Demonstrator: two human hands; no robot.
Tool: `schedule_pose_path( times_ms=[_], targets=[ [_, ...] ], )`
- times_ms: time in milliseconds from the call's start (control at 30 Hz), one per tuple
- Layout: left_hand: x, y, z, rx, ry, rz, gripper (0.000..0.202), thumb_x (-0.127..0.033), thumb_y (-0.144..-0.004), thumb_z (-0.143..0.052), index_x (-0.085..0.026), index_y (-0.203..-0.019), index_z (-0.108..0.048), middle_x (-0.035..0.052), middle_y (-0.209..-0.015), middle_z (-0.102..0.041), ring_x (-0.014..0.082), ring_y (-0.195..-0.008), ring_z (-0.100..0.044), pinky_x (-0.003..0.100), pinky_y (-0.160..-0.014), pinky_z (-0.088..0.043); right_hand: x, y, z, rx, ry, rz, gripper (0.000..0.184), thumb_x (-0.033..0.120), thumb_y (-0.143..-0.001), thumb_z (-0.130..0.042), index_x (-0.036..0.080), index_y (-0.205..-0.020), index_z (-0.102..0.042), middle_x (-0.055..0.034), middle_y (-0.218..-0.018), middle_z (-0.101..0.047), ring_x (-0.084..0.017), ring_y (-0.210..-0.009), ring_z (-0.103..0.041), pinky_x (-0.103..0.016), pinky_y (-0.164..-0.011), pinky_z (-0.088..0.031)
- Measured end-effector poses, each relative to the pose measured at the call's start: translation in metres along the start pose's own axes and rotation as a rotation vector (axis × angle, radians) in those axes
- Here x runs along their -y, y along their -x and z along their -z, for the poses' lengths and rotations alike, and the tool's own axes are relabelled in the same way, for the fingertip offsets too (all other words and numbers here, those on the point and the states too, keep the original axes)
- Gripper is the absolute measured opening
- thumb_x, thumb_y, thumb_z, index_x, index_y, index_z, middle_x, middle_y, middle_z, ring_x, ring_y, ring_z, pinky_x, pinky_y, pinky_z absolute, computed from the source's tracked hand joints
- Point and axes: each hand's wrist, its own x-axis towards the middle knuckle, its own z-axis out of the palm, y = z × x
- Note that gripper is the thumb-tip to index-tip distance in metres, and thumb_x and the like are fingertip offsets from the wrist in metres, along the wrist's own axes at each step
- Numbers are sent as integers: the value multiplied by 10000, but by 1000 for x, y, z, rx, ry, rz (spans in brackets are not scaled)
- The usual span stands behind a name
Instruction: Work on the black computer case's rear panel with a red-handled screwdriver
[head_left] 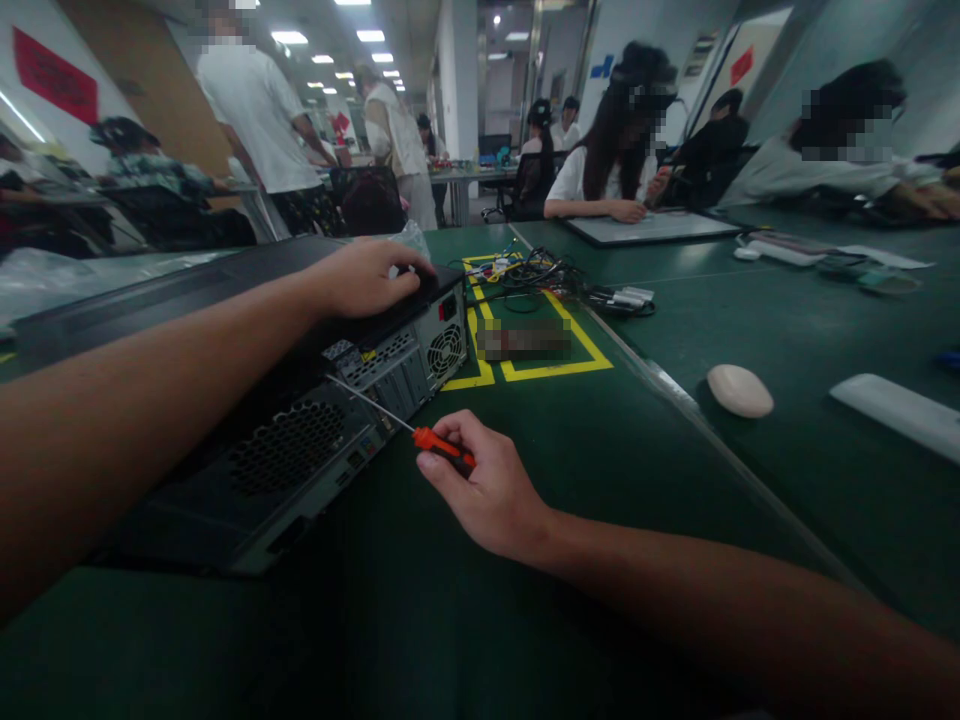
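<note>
A black computer case (pixel 112 310) lies on its side on the green table, its metal back panel facing me. My left hand (pixel 375 275) rests on the upper side near the rear edge, thumb and fingers apart. In my right hand (pixel 487 480) is a screwdriver (pixel 442 448) with an orange and black handle. Its thin shaft points up and left, and the tip is at the back panel near the slot covers. Whether it sits in a screw is too small to tell. Beside the shaft a small perforated metal piece (pixel 341 350) sticks out from the panel.
Tangled black cables (pixel 547 270) lie behind the case. A blurred dark object (pixel 529 340) sits inside yellow tape marks (pixel 555 372). To the right are a pale mouse (pixel 739 390) and a white elongated object (pixel 900 410). People sit across the table.
</note>
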Motion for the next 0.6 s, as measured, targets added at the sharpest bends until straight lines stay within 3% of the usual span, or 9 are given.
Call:
schedule_pose_path(
  times_ms=[233,433,600],
  targets=[
    [2,0,-1,-10,-6,9,551,-408,-893,-468,-173,-1321,-723,100,-1201,-747,254,-1074,-649,396,-1041,-460,0,1,0,-2,-9,2,125,332,-980,-629,211,-1012,-635,7,-858,-641,-158,-758,-591,-292,-716,-454],
    [1,0,-2,-19,9,10,551,-387,-880,-483,-153,-1315,-727,108,-1178,-754,274,-1055,-648,451,-1036,-460,-1,2,-1,1,-34,29,139,333,-1002,-596,208,-1025,-651,-2,-869,-660,-167,-787,-619,-295,-734,-469],
    [1,1,-1,-18,12,-9,541,-394,-899,-470,-149,-1309,-724,113,-1216,-747,255,-1056,-653,422,-1032,-459,1,2,0,25,-81,-26,205,330,-923,-695,215,-1066,-604,12,-860,-654,-156,-733,-611,-289,-684,-468]
  ],
)
